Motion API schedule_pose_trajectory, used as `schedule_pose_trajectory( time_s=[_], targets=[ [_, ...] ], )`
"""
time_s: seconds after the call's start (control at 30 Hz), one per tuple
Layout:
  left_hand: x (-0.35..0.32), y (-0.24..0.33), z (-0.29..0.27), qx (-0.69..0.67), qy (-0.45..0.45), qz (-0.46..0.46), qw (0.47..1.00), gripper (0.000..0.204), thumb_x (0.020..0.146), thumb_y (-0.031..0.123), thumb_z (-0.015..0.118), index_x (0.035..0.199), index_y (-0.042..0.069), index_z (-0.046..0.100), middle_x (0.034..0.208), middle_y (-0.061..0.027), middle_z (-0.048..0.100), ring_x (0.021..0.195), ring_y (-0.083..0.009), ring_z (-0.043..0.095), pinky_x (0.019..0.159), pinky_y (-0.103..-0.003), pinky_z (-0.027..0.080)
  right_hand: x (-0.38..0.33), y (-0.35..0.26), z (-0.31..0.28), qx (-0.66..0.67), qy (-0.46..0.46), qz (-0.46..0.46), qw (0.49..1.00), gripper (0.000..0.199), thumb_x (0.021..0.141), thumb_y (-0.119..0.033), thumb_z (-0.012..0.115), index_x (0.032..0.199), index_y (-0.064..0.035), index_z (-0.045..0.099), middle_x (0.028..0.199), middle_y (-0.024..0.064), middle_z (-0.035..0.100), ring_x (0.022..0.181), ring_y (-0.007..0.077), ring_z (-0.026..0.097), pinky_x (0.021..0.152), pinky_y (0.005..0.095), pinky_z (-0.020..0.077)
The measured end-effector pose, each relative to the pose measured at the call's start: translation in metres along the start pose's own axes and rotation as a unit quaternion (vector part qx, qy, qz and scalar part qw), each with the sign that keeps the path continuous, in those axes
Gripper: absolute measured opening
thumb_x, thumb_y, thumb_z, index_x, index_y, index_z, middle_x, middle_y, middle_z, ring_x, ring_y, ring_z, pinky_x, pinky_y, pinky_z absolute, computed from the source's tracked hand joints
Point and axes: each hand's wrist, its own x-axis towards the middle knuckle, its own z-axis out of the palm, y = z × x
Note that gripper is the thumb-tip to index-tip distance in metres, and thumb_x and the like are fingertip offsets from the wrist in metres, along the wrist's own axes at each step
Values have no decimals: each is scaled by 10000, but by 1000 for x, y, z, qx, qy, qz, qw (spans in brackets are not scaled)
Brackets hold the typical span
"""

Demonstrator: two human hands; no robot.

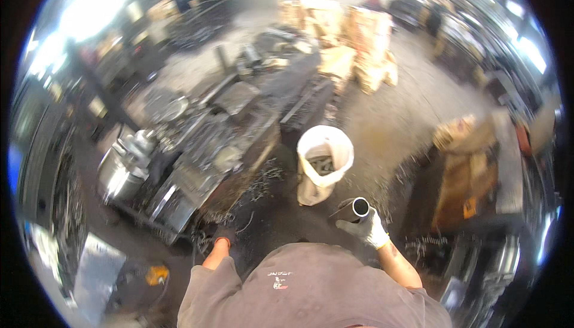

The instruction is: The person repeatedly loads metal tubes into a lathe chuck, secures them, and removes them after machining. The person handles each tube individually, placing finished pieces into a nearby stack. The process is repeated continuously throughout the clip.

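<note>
My right hand [372, 229], in a white and grey work glove, grips a short dark metal tube [360, 207] whose bright round end faces up. It is to the right of a white bucket-like container [303, 184] with dark pieces inside. Lower left, my left hand [225, 232] seems to wear a dark glove with an orange cuff. Its fingers blur into the dark floor, and I cannot make out whether they hold anything. The hand is near the end of a metal-covered workbench [190, 180].
A shiny machine chuck [124, 169] stands at the left end of the bench. Metal shavings [266, 175] are scattered on the floor beside it. Brown sacks [369, 38] are stacked at the back. To the right stands a brown box-like stand [466, 184]. An orange object [156, 275] lies lower left.
</note>
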Motion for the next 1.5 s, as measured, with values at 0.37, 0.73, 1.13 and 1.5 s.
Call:
schedule_pose_trajectory(
  time_s=[0.37, 0.73, 1.13, 1.5],
  targets=[
    [-252, 5, 168, -181, -66, -105, 976, 422, 991, 410, 578, 1177, 88, 777, 1284, -206, 731, 1182, -376, 692, 982, -501, 552, 209, -58, 151, -78, -283, -190, 937, 518, 794, -336, 906, 1187, -64, 706, 1039, 139, 771, 966, 298, 751, 889, 421, 574],
    [-242, 42, 165, -289, -4, -293, 911, 385, 977, 390, 615, 1136, 71, 761, 1191, -225, 747, 1046, -349, 737, 902, -500, 580, 350, -73, 264, -100, -327, -314, 886, 513, 778, -337, 890, 1177, -76, 698, 1029, 189, 772, 952, 402, 759, 814, 470, 623],
    [-254, 1, -102, -404, 648, -595, 251, 488, 1100, 415, 528, 1305, -17, 624, 1330, -271, 654, 1188, -425, 652, 988, -497, 528, 483, -210, 239, 39, -519, -399, 755, 213, 860, -96, 816, 1057, -28, 770, 997, 137, 796, 895, 237, 780, 831, 381, 609],
    [-306, -35, -107, -324, 619, -555, 452, 346, 1043, 358, 632, 1236, 72, 659, 977, -181, 732, 898, -422, 717, 809, -494, 565, 579, -250, 566, -375, -685, -373, 502, 440, 958, -384, 716, 1271, -76, 739, 1205, 147, 764, 1026, 266, 727, 899, 395, 590]
  ],
)
